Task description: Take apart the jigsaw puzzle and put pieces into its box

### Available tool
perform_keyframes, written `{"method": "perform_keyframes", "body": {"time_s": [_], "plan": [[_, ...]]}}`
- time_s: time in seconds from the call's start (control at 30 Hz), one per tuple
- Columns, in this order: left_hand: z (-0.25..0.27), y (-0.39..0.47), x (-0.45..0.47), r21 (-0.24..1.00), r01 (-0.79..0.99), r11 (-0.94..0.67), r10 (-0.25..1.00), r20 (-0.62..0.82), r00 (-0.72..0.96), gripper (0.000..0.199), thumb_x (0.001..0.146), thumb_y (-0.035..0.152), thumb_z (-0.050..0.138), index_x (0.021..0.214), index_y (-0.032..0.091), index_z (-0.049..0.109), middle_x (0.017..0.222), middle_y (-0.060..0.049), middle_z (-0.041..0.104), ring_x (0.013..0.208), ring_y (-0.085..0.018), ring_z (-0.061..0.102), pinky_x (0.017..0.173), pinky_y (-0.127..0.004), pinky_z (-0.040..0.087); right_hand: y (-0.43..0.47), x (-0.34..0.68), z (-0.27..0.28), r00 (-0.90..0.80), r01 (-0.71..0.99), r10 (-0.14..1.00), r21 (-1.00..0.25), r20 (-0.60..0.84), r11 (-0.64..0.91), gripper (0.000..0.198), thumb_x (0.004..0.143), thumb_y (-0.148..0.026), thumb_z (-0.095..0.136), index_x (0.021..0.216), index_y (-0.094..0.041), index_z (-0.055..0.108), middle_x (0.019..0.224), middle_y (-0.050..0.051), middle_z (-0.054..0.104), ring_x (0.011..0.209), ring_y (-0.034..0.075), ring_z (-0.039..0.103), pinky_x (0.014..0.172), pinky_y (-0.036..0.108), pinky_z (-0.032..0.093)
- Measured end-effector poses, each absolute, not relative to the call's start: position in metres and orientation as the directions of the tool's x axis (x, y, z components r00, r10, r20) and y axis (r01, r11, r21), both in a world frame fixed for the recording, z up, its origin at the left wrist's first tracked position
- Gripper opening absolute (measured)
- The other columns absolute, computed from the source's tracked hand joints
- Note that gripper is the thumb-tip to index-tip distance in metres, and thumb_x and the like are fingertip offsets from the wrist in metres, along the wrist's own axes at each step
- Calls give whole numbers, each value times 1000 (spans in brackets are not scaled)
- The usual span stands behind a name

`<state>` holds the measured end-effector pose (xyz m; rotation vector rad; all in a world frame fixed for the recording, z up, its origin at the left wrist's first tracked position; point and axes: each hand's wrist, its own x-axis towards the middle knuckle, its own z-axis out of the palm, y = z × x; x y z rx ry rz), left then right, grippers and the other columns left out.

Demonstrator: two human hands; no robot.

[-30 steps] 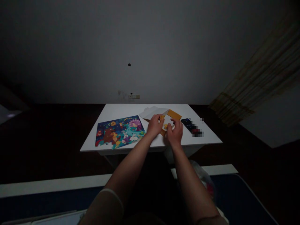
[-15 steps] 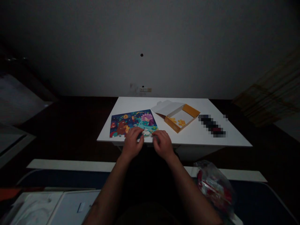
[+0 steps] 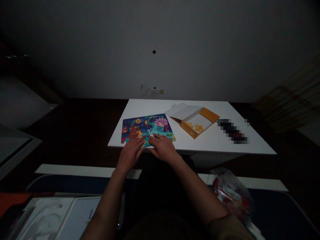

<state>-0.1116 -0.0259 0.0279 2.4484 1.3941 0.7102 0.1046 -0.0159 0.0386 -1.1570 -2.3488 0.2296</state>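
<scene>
Jigsaw puzzle (image 3: 147, 125), bright with cartoon animals, lay flat in the head view on the left part of a white surface (image 3: 212, 143), close to the near edge. A brown bear and a purple peacock showed in its design, with a white rabbit just beyond the fingertips of the right hand (image 3: 163, 146). That hand rested palm down on the near right part of the puzzle, its fingers stretched out and its grasp open. The left hand (image 3: 131, 151) lay likewise beside it, fingers extended over the lower border and the thumb spread toward the other thumb; the two hands were near each other. Neither had closed around anything, though whether a loose piece lay beneath the fingers I could not tell. Right of the puzzle, and apart from it, stood an orange box (image 3: 189, 129) with its white-lined lid (image 3: 183, 110) folded back, and yellow jigsaw pieces (image 3: 198, 127) inside its near left end. Further right lay a dark object (image 3: 232, 131), blurred by pixelation. Below the surface, a clear plastic bag (image 3: 233, 193) with something red in it lay to the right, and a pale open case (image 3: 47, 213) to the left.
</scene>
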Motion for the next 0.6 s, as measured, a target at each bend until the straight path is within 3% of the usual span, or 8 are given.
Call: {"method": "perform_keyframes", "body": {"time_s": [0.2, 0.37, 0.47, 0.6], "plan": [[41, -18, -117, 470, 714, -520, 854, 263, 449, 38, 94, 26, 45, 131, 30, 55, 136, -1, 55, 126, -26, 50, 108, -49, 38, -15, 101, 44, -480, 723, 800, -353, 360, 593, 24, 93, -35, 53, 113, -28, 64, 112, 6, 68, 115, 27, 56, 96, 43, 42], [45, -11, -117, 433, 781, -450, 893, 250, 375, 35, 96, 32, 42, 128, 31, 57, 130, -4, 60, 119, -28, 55, 95, -46, 47, -7, 95, 43, -435, 787, 834, -307, 340, 536, 25, 98, -35, 44, 109, -26, 65, 100, 8, 70, 95, 25, 63, 81, 37, 47], [50, -10, -112, 382, 847, -370, 926, 227, 302, 34, 98, 35, 40, 125, 29, 59, 128, -5, 61, 114, -30, 58, 85, -44, 51, 0, 93, 45, -390, 828, 872, -301, 297, 473, 25, 98, -33, 43, 106, -25, 65, 98, 9, 70, 92, 25, 63, 77, 35, 47], [64, -11, -101, 361, 874, -325, 939, 233, 253, 32, 99, 33, 39, 124, 30, 58, 129, -1, 61, 115, -26, 58, 84, -37, 51, 9, 91, 54, -347, 835, 904, -357, 248, 419, 28, 100, -33, 38, 108, -22, 63, 102, 9, 70, 96, 25, 63, 78, 33, 46]]}}
